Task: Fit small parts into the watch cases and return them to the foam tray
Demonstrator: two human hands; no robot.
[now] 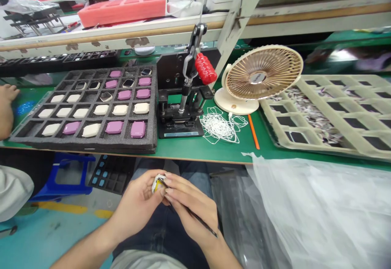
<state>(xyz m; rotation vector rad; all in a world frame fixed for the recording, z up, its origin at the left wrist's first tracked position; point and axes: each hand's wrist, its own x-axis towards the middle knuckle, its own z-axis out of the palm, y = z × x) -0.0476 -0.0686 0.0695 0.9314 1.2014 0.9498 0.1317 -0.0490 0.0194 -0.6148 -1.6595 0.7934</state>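
Over my lap, my left hand (pixel 139 195) is closed around a small white watch case (pixel 154 183). The case is tilted, and a yellow part shows inside its open side. My right hand (pixel 192 200) is closed on a thin black tweezers-like tool (pixel 201 221), held like a pen. The tool's front end reaches the case, and its back end sticks out past my palm. Fingers of both hands meet at the case and hide much of it. Both hands are in front of the green table's edge, below the tabletop.
A dark foam tray (pixel 91 142) holds white and purple watch cases. Right of it stand a black press (pixel 180 114) with a red handle, a fan (pixel 259 75), white cord (pixel 218 125), an orange stick (pixel 253 132) and a pale tray (pixel 308 145). A co-worker's arm (pixel 6 110) is left; plastic sheeting (pixel 320 204) right.
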